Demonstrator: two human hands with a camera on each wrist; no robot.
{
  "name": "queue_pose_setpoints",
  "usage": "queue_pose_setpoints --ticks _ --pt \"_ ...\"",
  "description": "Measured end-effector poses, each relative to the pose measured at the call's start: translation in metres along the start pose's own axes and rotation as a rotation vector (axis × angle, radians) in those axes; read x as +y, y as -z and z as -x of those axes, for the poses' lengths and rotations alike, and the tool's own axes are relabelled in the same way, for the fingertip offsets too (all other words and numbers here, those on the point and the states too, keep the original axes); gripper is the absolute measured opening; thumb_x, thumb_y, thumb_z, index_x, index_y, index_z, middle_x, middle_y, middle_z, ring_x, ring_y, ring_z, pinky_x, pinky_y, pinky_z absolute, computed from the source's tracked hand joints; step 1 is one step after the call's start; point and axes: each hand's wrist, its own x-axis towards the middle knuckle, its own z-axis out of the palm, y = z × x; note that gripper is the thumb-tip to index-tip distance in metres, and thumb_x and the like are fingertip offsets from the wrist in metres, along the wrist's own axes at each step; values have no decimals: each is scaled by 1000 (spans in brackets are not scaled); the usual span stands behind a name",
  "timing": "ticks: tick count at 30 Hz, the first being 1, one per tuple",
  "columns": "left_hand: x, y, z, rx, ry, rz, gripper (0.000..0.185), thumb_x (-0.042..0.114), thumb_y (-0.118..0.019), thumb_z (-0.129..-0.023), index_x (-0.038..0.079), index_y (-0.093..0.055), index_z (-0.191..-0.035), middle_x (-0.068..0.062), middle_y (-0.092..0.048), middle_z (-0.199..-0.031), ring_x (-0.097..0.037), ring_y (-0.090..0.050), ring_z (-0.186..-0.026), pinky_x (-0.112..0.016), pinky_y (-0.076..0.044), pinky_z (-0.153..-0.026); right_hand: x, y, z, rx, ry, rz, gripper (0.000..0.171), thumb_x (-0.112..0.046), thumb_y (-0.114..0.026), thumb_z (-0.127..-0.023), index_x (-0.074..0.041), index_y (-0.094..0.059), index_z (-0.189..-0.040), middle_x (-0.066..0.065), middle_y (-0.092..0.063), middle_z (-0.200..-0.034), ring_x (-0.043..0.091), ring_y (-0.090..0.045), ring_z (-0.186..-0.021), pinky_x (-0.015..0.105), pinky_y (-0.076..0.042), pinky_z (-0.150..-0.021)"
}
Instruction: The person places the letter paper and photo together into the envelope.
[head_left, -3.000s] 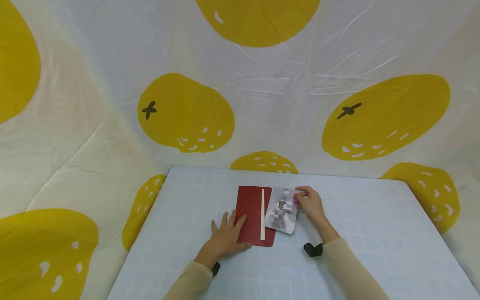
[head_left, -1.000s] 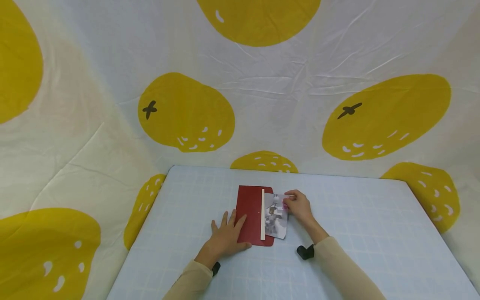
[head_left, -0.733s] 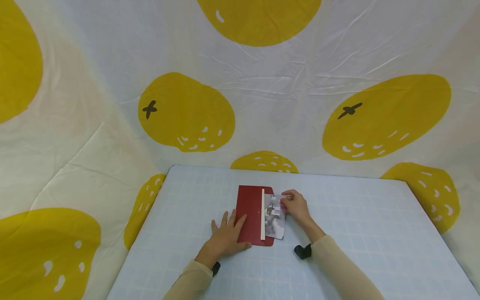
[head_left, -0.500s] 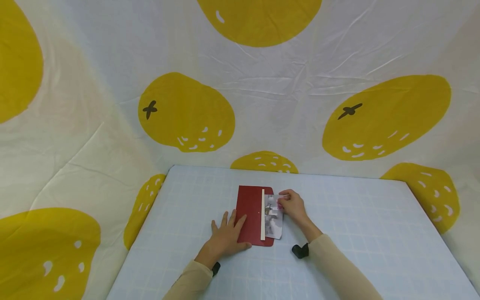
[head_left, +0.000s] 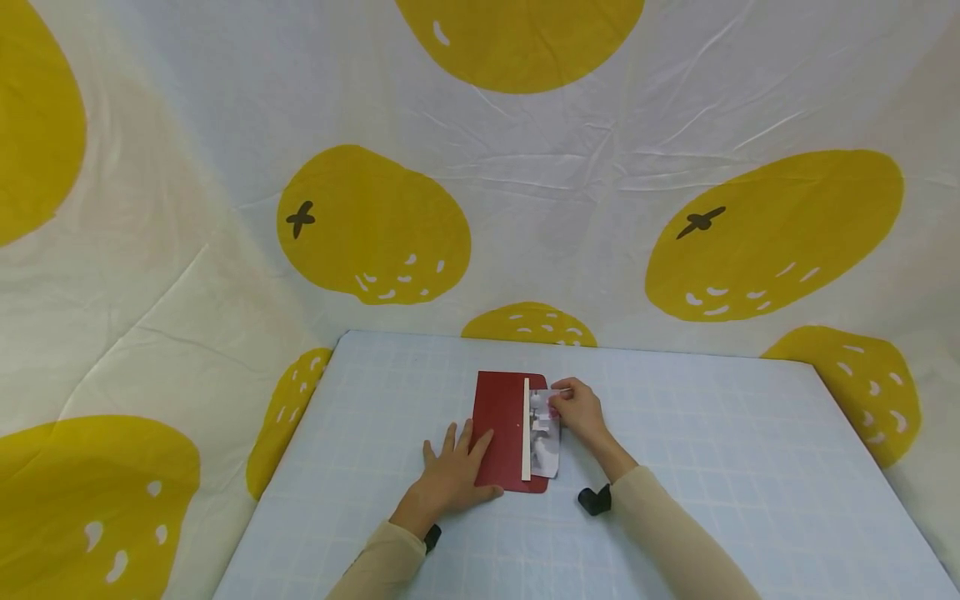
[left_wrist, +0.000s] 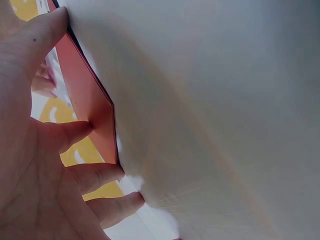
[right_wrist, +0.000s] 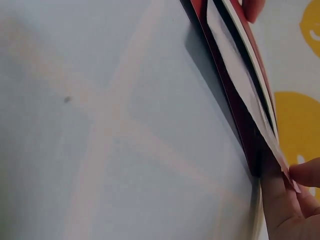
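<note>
A: Left hand (head_left: 448, 477) lies flat, fingers straight, pressing the near-left part of the red envelope (head_left: 498, 429) onto the table (head_left: 720, 467).

B: And the right hand (head_left: 579, 410) pinches the photo (head_left: 545, 433) at its far right corner, thumb and fingertips closed on the edge. Most of the photo sits inside the envelope; a strip shows to the right of the pale strip (head_left: 526, 429) at the opening.

A: The right wrist view shows it edge-on: the sheet (right_wrist: 250, 100) running between the red layers, fingers (right_wrist: 285, 205) at the corner.

B: To my eye, doing this well means keeping the photo flat and square to the opening, so the leading corners don't snag inside.

A: Agreed. And that left palm should, I'd judge, hold firm, or the envelope slides along with the push. The left wrist view has fingers (left_wrist: 70, 135) right on the red edge (left_wrist: 87, 107).

B: A low, even push at the edge looks wiser than a pinch at one corner, which could skew the sheet.

A: Count it up?

B: One envelope, one photo, one pale strip, two hands. A black strap (head_left: 595, 500) at the right wrist, another (head_left: 431, 537) at the left. Yellow fruit-print cloth (head_left: 375, 225) hangs behind.
</note>
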Motion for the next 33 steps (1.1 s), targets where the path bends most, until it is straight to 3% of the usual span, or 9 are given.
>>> queue_pose_setpoints --ticks 6,20,33 --pt "0 -1 0 -8 3 -2 99 60 -76 -78 22 -31 -158 -16 -22 -163 -45 -16 -146 -76 -20 -104 2 7 6 -10 -4 -3 26 -12 -65 -96 0 -63 -119 15 -65 -102 23 -64 -80 32 -58 -72" --pt "-1 -2 -1 -7 1 -7 98 62 -74 -79 23 -30 -158 -16 -22 -163 -45 -15 -146 -77 -19 -104 10 19 36 -90 -23 -145 28 -12 -62 -100 4 -58 -123 17 -67 -101 26 -70 -81 35 -59 -71" --pt "-1 -4 0 4 -8 -7 100 61 -76 -78 22 -30 -158 -16 -22 -163 -45 -16 -146 -77 -20 -104 8 20 45 -115 -45 -203 27 -12 -59 -101 3 -58 -124 18 -69 -103 29 -71 -82 37 -59 -73"
